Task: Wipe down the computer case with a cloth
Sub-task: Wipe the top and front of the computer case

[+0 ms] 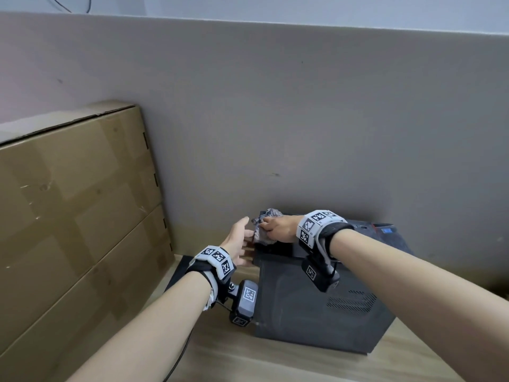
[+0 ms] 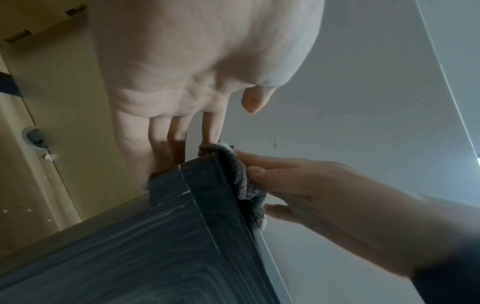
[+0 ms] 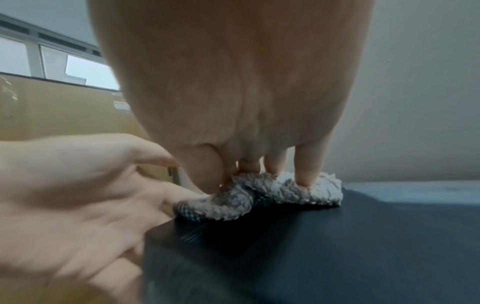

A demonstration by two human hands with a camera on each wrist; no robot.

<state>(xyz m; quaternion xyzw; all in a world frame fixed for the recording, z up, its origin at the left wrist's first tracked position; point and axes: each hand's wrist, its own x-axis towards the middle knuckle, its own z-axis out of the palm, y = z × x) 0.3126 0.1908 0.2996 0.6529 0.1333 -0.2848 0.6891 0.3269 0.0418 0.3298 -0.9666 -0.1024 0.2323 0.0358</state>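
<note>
A black computer case [image 1: 316,304] stands on a wooden surface against a grey wall. A fluffy grey cloth [image 1: 265,216] lies bunched on the case's top far-left corner. My right hand [image 1: 271,227] grips the cloth [image 3: 272,191] from above, with fingers and thumb dug into it, pressing it onto the case top [image 3: 337,246]. My left hand [image 1: 242,244] is beside the case's left end. Its straight fingers [image 2: 166,139] lie against that end face [image 2: 166,185], just below the cloth [image 2: 246,183].
A tall cardboard box [image 1: 77,216] stands close on the left, leaving a narrow gap to the case. The grey wall [image 1: 303,119] runs right behind the case. A black cable [image 1: 179,357] crosses the wooden surface [image 1: 248,362] near my left forearm.
</note>
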